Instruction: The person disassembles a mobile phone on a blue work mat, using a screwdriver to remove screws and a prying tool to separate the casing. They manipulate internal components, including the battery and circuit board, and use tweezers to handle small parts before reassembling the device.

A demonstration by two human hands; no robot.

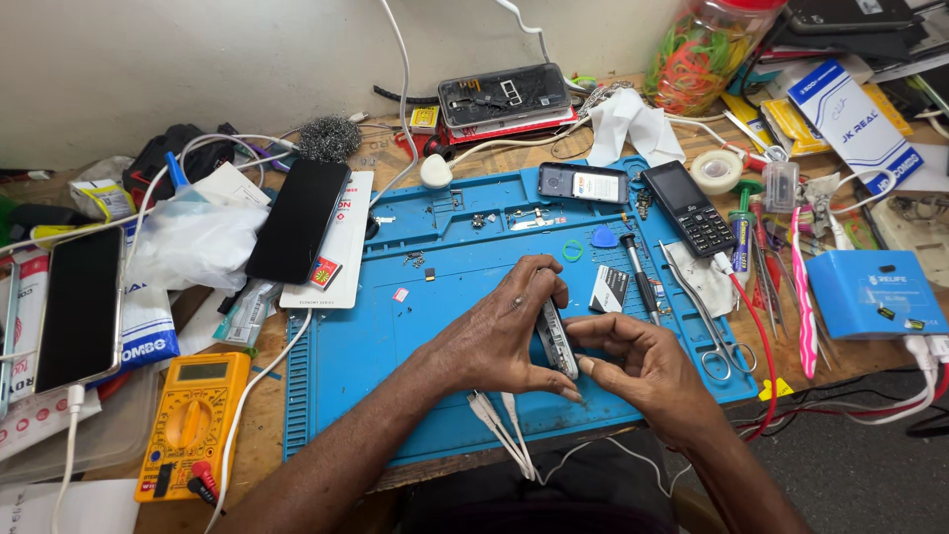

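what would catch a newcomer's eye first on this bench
First, the two hands at the centre: the left hand and right hand together grip a small phone held on edge over the bright blue work mat. Next, the yellow multimeter at the lower left, beside the mat, and the jar of coloured rubber bands at the top right.

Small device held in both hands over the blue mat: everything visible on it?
The small silver-grey slim device looks like a phone or phone frame seen edge-on, metallic or plastic, with darker slots along its side. It stands tilted on edge over the blue silicone work mat. The left hand grips it from above and the right hand from below-right; its face is hidden.
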